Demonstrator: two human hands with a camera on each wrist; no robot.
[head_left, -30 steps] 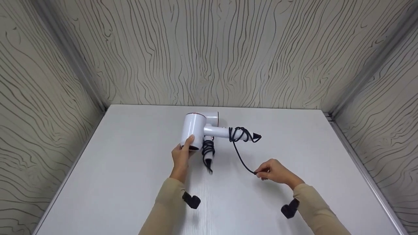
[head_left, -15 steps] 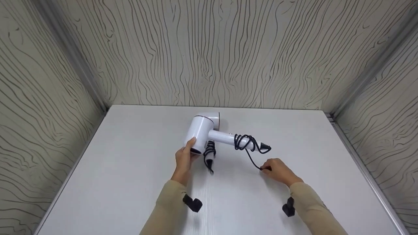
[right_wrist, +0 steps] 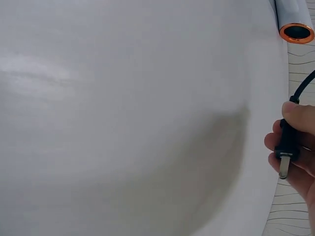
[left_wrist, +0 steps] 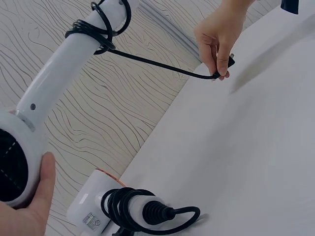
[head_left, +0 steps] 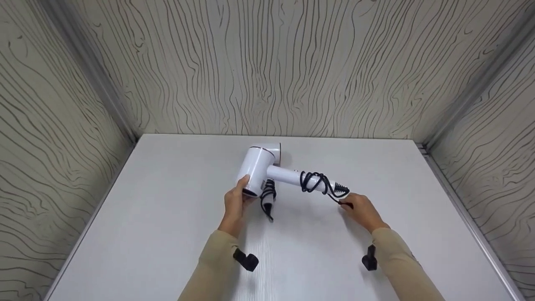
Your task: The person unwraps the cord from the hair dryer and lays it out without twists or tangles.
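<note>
The white dryer (head_left: 262,166) is held over the table (head_left: 179,188), tilted, its handle (head_left: 289,176) pointing right and slightly toward the person. The left hand (head_left: 235,205) grips the near end of the dryer's barrel (head_left: 254,165), its thumb along the side. Black cord (left_wrist: 152,62) loops several times around the dryer's handle and runs on to the right hand (head_left: 364,211). That hand, near the tip of the dryer's handle, pinches the black plug (right_wrist: 287,142) between thumb and fingers; a metal prong sticks out. A second dryer (head_left: 274,151) lies partly hidden behind the dryer, its own cord-wound handle pointing toward the person. Further behind the dryer stands a wall (head_left: 267,75) with dark wavy lines. Tan sleeves (head_left: 217,257) cover both forearms, nearer the person than the dryer.
</note>
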